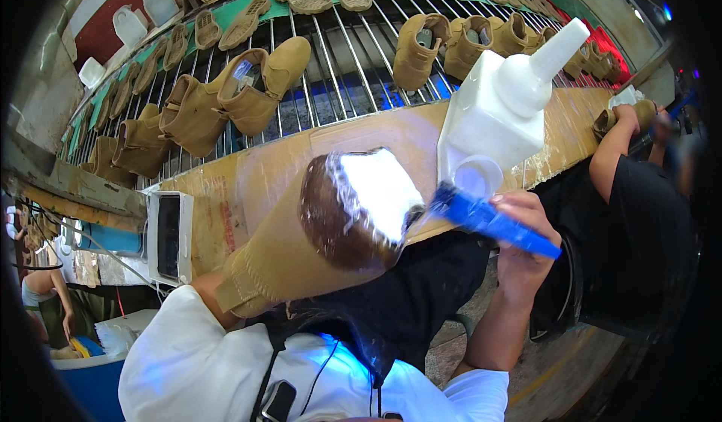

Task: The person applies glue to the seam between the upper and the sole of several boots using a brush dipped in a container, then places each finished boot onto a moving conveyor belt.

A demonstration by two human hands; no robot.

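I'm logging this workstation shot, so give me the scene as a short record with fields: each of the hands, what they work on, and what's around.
left hand: hidden inside the tan boot, sole turned up
right hand: grips a blue-handled brush
boot sole: dark, partly coated white
brush tip: at the sole's edge
white glue bottle: on the wooden bench
rack: metal bars carrying tan boots and soles
co-worker's arm: at right, holding another boot

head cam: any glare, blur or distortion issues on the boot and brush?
Head view: the wet white coating on the boot sole is blown out by glare; the blue brush in the right hand is slightly smeared; the conveyor rods bow from fisheye; corners are vignetted black; the left hand is hidden inside the tan boot.
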